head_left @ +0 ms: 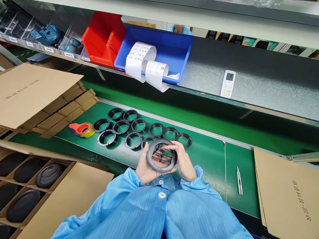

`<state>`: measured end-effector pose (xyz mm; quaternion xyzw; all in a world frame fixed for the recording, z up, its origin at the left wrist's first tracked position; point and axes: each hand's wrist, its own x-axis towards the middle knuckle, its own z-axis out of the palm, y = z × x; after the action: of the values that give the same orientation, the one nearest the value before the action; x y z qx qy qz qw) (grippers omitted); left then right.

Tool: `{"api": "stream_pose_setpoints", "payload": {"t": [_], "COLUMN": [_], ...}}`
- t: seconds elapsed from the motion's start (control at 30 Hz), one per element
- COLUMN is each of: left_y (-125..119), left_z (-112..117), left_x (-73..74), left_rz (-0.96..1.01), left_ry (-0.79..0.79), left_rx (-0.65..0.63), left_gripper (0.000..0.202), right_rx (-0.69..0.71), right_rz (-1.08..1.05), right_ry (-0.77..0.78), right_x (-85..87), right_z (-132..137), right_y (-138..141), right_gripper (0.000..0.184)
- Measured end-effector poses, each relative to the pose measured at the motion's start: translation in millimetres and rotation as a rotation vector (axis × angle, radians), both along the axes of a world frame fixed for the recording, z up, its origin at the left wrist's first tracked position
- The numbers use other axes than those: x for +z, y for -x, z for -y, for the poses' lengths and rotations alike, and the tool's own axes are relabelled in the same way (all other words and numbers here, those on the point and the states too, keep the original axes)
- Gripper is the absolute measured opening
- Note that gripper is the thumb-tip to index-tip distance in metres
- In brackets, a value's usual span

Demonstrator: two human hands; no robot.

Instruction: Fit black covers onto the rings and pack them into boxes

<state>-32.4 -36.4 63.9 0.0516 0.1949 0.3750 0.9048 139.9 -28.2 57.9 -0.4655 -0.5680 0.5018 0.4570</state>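
Observation:
Both my hands hold one round black vent grille (161, 155) with slats across its middle, close above the front edge of the green belt (208, 155). My left hand (144, 168) cups its left and lower rim, fingers curled behind it. My right hand (183, 162) grips the right rim, fingers bent over the top. Just beyond the grille, several black rings (133, 129) lie flat in rows on the belt. Blue sleeves cover both my arms.
An open carton (21, 182) of black round parts in cardboard cells stands at lower left. Stacked cardboard (27, 95), a tape roll (82, 129), tweezers (239, 180), a flat carton (293, 201), blue (164, 50) and red (103, 39) bins, a remote (228, 83).

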Motion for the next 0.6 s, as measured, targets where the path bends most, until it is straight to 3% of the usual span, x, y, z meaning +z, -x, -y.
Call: {"api": "stream_pose_setpoints", "payload": {"t": [0.13, 0.3, 0.4, 0.47, 0.6], "left_y": [-2.6, -5.4, -11.4, -18.3, -33.1], "left_z": [-2.6, -10.9, -16.1, -19.8, -30.1], "left_x": [-2.5, -7.5, -13.2, -17.8, -26.5], "left_rz": [-0.014, -0.083, -0.211, -0.310, -0.422], "left_ry": [0.042, 0.165, 0.249, 0.286, 0.276], "left_rx": [0.015, 0.192, 0.243, 0.171, -0.017], "left_gripper": [0.082, 0.066, 0.055, 0.057, 0.070], "right_rx": [0.008, 0.095, 0.199, 0.276, 0.394], "right_rz": [0.032, 0.384, 0.558, 0.651, 0.609], "right_ry": [-0.003, -0.357, -0.464, -0.439, -0.181], "right_x": [-4.6, -24.8, -41.1, -50.9, -72.1], "right_z": [0.5, 4.1, 3.5, -1.0, -25.1], "right_y": [-6.3, -9.3, -9.3, -9.6, -15.0], "right_gripper": [0.063, 0.057, 0.062, 0.076, 0.127]}}
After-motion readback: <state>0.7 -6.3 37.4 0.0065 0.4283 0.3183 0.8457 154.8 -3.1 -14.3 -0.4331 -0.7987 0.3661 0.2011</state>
